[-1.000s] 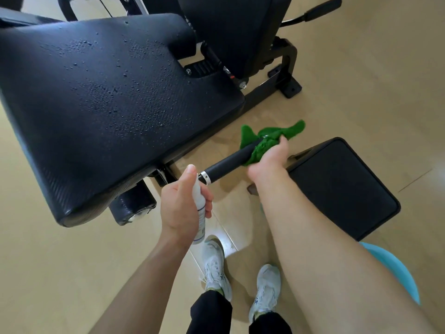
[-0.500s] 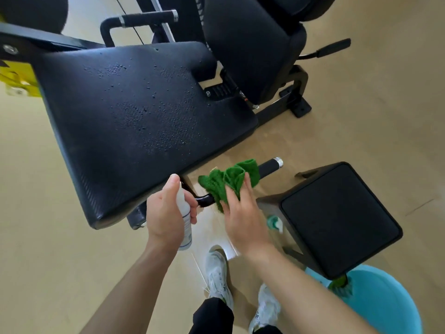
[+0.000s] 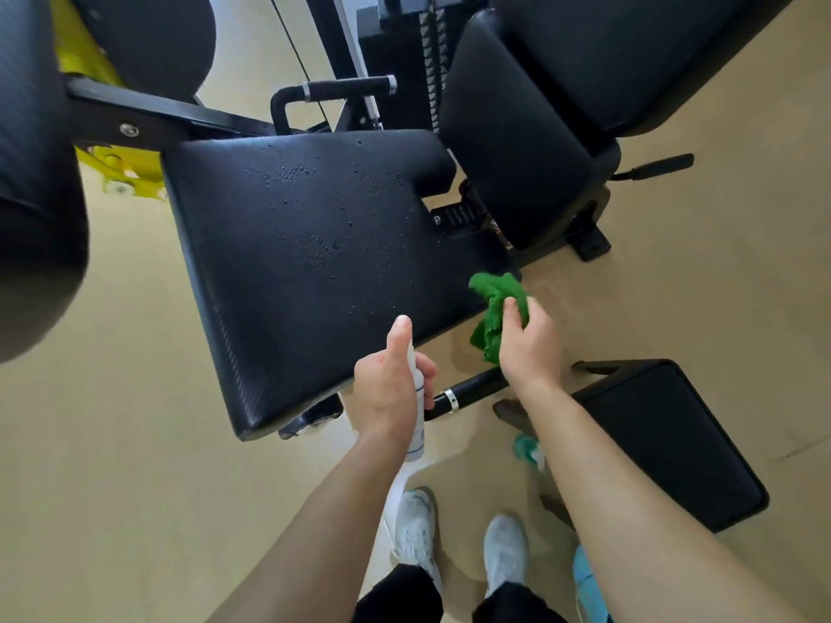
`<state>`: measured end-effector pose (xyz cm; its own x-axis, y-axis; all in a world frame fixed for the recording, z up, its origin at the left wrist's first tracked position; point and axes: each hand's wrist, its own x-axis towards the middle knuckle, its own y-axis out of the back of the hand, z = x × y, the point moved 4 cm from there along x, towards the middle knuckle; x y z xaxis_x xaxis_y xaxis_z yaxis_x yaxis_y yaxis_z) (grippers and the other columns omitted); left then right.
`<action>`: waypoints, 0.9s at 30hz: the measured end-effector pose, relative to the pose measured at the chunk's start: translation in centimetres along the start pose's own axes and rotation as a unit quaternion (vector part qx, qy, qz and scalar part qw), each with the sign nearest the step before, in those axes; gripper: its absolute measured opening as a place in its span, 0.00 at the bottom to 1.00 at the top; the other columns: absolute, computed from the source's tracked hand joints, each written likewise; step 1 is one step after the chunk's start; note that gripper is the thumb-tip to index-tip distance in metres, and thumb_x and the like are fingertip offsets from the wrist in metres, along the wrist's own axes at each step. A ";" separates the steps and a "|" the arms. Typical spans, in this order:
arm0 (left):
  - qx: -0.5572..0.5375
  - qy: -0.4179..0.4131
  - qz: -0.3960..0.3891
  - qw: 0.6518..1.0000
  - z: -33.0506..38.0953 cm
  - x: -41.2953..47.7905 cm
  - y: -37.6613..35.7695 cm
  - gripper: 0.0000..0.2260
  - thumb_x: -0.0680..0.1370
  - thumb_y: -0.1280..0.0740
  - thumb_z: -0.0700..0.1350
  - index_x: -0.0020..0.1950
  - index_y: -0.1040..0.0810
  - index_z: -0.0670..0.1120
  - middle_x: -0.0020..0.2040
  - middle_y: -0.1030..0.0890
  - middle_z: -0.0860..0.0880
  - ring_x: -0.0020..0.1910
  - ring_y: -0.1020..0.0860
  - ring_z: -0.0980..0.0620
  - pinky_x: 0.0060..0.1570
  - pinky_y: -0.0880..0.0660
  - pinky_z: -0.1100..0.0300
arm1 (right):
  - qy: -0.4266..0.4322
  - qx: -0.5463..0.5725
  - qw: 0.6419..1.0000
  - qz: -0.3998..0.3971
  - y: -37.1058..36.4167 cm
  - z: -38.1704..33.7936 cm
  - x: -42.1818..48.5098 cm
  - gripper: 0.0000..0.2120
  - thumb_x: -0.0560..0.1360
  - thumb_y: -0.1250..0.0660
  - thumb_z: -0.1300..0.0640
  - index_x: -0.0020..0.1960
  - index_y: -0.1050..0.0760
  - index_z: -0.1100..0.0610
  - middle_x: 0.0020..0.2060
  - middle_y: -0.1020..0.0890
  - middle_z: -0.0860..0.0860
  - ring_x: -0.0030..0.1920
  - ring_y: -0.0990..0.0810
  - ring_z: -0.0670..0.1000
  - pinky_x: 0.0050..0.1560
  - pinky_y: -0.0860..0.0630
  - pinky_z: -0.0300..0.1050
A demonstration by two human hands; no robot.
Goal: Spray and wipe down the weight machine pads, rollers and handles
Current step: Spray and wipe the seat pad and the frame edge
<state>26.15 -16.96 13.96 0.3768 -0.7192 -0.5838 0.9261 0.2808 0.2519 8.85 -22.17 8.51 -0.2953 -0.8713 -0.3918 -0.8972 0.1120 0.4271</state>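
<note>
Wide black vinyl seat pad beaded with droplets, not yet wiped; wipe looks due next. Left hand clenched round white spray bottle, thumb up, at pad's near edge. Right hand grasps bunched green cloth beside pad's right corner, above black side handle. Big black roller and back pad: cleaned or not, cannot tell. Beige gym floor, black stool at right.

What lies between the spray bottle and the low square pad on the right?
In the head view, a black handle with a silver ring runs from the spray bottle toward the square pad, under the right forearm.
</note>
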 end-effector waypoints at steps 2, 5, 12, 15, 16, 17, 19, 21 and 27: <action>-0.012 0.012 0.013 1.000 0.4 0.8 -0.9 0.30 0.84 0.38 0.58 0.28 0.23 0.42 0.25 0.25 0.46 0.25 0.27 0.48 0.33 0.26 0.57 | 0.031 0.036 0.999 -0.005 1.0 -1.9 0.9 0.11 0.85 0.43 0.49 0.53 0.24 0.51 0.45 0.19 0.45 0.48 0.20 0.46 0.45 0.25 0.42; -0.002 0.035 0.026 0.999 0.9 2.6 -2.8 0.29 0.84 0.38 0.58 0.28 0.25 0.42 0.26 0.24 0.46 0.25 0.27 0.49 0.30 0.26 0.59 | 0.064 0.043 0.997 0.006 2.4 -2.8 2.5 0.09 0.85 0.44 0.49 0.55 0.26 0.48 0.45 0.20 0.42 0.47 0.21 0.40 0.44 0.25 0.33; -0.015 0.107 0.054 0.993 2.2 7.0 -8.3 0.29 0.83 0.39 0.60 0.28 0.23 0.44 0.23 0.23 0.51 0.30 0.22 0.49 0.46 0.20 0.49 | 0.040 0.011 0.999 -0.008 5.4 -0.3 5.4 0.11 0.85 0.45 0.47 0.60 0.26 0.48 0.47 0.21 0.40 0.47 0.22 0.37 0.42 0.29 0.29; -0.007 0.137 0.061 0.989 2.4 8.7 -9.8 0.28 0.82 0.40 0.59 0.30 0.22 0.43 0.23 0.23 0.51 0.30 0.22 0.48 0.45 0.21 0.50 | 0.040 -0.002 0.998 -0.053 5.8 0.5 6.1 0.12 0.85 0.44 0.48 0.55 0.24 0.51 0.44 0.19 0.45 0.43 0.20 0.43 0.42 0.26 0.39; 0.002 0.137 0.065 0.988 2.3 9.1 -10.0 0.27 0.82 0.40 0.59 0.30 0.23 0.43 0.24 0.22 0.50 0.30 0.22 0.48 0.44 0.23 0.51 | 0.049 -0.008 0.997 -0.055 5.7 0.5 6.2 0.12 0.85 0.44 0.48 0.54 0.24 0.50 0.43 0.19 0.45 0.42 0.20 0.43 0.41 0.27 0.39; 0.010 0.135 0.072 0.988 2.3 9.4 -10.0 0.27 0.82 0.41 0.58 0.30 0.23 0.42 0.25 0.22 0.49 0.30 0.22 0.48 0.43 0.24 0.52 | 0.059 -0.008 0.997 -0.054 5.6 0.3 6.3 0.11 0.85 0.44 0.49 0.53 0.24 0.49 0.42 0.19 0.45 0.42 0.21 0.42 0.41 0.27 0.37; 0.014 0.137 0.081 0.987 2.1 9.8 -9.6 0.26 0.82 0.40 0.57 0.31 0.22 0.42 0.26 0.21 0.49 0.30 0.22 0.47 0.42 0.23 0.52 | 0.088 -0.005 0.995 -0.052 5.0 -0.5 6.8 0.09 0.85 0.43 0.50 0.53 0.25 0.47 0.43 0.19 0.43 0.43 0.21 0.39 0.41 0.28 0.31; 0.009 0.145 0.080 0.986 1.8 9.9 -8.7 0.27 0.83 0.39 0.58 0.31 0.21 0.42 0.24 0.22 0.49 0.30 0.23 0.47 0.44 0.21 0.48 | 0.139 -0.031 0.988 -0.066 3.4 -1.3 7.7 0.09 0.85 0.44 0.50 0.58 0.25 0.48 0.48 0.20 0.44 0.47 0.23 0.39 0.45 0.30 0.29; 0.006 0.110 0.089 0.990 2.3 10.3 -3.4 0.31 0.83 0.38 0.63 0.30 0.22 0.40 0.25 0.24 0.46 0.24 0.25 0.50 0.30 0.26 0.58 | 0.142 -0.225 0.956 -0.124 -7.0 -0.9 12.9 0.23 0.85 0.47 0.48 0.78 0.36 0.52 0.74 0.30 0.58 0.78 0.40 0.57 0.76 0.42 0.54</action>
<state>26.87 -26.83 8.87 0.5294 -0.5035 -0.6828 0.8453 0.3814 0.3741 11.60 -34.56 1.18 0.0668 -0.9463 -0.3164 -0.6778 -0.2757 0.6816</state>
